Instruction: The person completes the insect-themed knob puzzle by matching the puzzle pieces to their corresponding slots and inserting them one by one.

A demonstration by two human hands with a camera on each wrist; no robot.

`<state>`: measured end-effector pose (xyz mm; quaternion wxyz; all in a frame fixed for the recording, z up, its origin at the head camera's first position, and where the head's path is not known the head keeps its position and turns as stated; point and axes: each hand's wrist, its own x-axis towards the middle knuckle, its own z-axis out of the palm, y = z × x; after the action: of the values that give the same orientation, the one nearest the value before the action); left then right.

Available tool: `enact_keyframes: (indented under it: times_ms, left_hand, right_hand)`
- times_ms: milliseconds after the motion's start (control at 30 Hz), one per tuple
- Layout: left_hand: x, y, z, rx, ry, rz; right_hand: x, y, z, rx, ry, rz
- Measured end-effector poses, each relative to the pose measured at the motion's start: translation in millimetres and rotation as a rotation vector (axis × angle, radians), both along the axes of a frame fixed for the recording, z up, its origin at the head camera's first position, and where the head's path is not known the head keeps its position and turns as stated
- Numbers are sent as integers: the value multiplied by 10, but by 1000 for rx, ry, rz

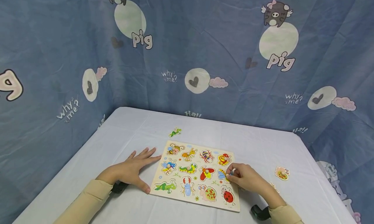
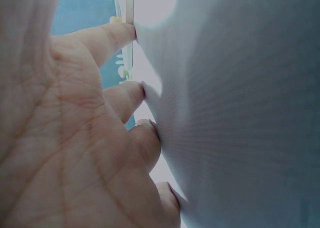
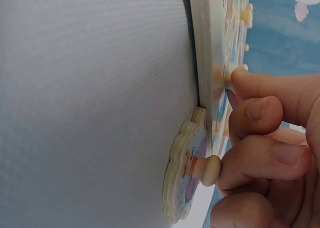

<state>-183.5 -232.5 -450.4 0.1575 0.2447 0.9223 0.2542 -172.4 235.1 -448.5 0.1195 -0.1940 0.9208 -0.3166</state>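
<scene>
My left hand [image 1: 131, 168] lies spread on the white cloth, its index fingertip and thumb at the left edge of a wooden peg puzzle board [image 1: 177, 173]. In the left wrist view, the fingers [image 2: 117, 101] are extended against the cloth. My right hand [image 1: 248, 178] pinches the small knob of a blue-winged bee piece [image 1: 221, 174] at the board's right side. Whether that piece lies flat in its recess is hidden. The right wrist view shows a scalloped piece [image 3: 175, 183] with a wooden knob, resting on the cloth against the board's edge below the curled fingers.
Beyond the board lies a green insect piece [image 1: 175, 132]. A snail piece [image 1: 282, 173] is at the right, and another piece [image 1: 274, 186] is partly hidden behind the right wrist. A blue patterned curtain [image 1: 181, 48] hangs behind the white-covered table [image 1: 140, 126].
</scene>
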Motion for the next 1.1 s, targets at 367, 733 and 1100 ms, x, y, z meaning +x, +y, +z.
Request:
enact_keyframes:
  times_ms: [367,733,1100]
  left_hand:
    - [8,-21,-37,15,0,-2]
    - [10,-25,-34,13,-2,-1]
    - [6,-3,7,21,-9,-2]
  right_hand:
    - [-8,-12,-12,-13,-7,-4]
    - [-45,-2,-2,-32,-43,7]
    - [-111,25,103,-3,-44,45]
